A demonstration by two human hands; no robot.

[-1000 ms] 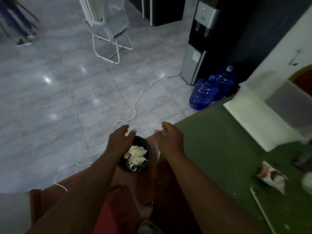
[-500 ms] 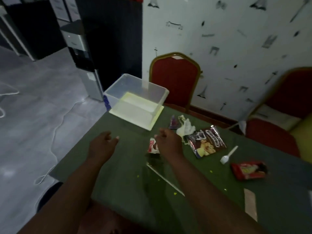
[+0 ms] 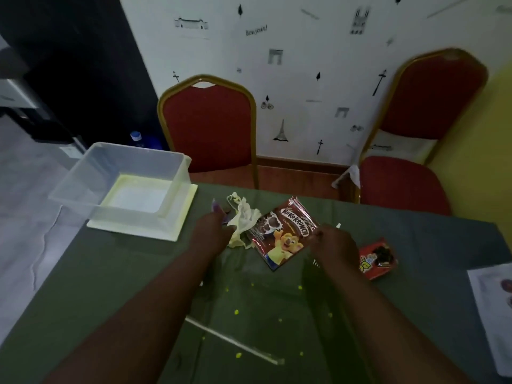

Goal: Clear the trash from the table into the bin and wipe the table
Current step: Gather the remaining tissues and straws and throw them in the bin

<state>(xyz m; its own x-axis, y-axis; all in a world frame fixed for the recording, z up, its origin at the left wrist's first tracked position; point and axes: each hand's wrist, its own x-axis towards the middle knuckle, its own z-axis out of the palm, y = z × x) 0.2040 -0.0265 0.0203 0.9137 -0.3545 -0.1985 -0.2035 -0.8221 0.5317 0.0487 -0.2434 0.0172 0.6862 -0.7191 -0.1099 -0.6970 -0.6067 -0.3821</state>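
Your left hand (image 3: 213,231) lies on the crumpled white wrapper (image 3: 243,220), grip unclear. Your right hand (image 3: 336,245) pinches the Koko Krunch packet (image 3: 282,234) at its right edge on the green desk (image 3: 124,273). The red packet (image 3: 378,257) lies just beside your right hand.

We cannot tell whether our left hand (image 3: 213,231) grips the crumpled tissue (image 3: 243,223); its fingertips are hidden behind its back. Our right hand (image 3: 336,245) covers a corner of the cereal packet (image 3: 285,234) and most of a white item behind it. The purple wrapper (image 3: 217,209) is mostly hidden. The paper sheet (image 3: 496,306) is cut off by the right edge. The red packet (image 3: 378,259) print is too blurred to read.
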